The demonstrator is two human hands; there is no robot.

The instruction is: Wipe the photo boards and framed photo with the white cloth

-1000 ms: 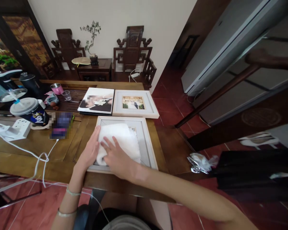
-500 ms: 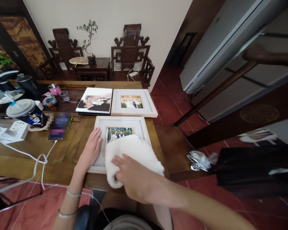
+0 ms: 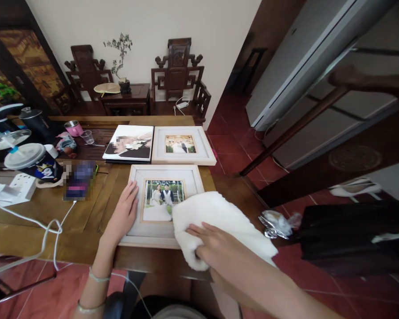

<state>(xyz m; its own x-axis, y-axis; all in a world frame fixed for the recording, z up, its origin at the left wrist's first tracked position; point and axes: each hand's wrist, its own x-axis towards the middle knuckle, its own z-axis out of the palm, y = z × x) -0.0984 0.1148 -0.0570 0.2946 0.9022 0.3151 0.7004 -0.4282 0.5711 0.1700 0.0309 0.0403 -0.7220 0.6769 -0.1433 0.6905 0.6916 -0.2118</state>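
Note:
A picture frame (image 3: 166,243) with a pale wooden border lies flat near the table's front edge, showing a photo of two people in wedding clothes. Along its left border rests my left hand (image 3: 124,210), fingers stretched out and laid flat against the frame. My right hand (image 3: 216,243) is closed around a fluffy white cloth (image 3: 226,208). That cloth covers the frame's lower right part and hangs past the table's right edge. Part of the right hand's grip is hidden in its folds.
Behind lie a second picture frame (image 3: 202,146) and a photo album (image 3: 128,141). On the left are a phone (image 3: 81,179) with a white cable, a lidded cup (image 3: 36,164), a power strip (image 3: 18,188) and a pink mug (image 3: 73,128). A wooden chair (image 3: 306,164) stands right.
My right hand has slid the cloth to the right, uncovering most of the photo. My left hand stays on the frame's left border. The view has shifted slightly.

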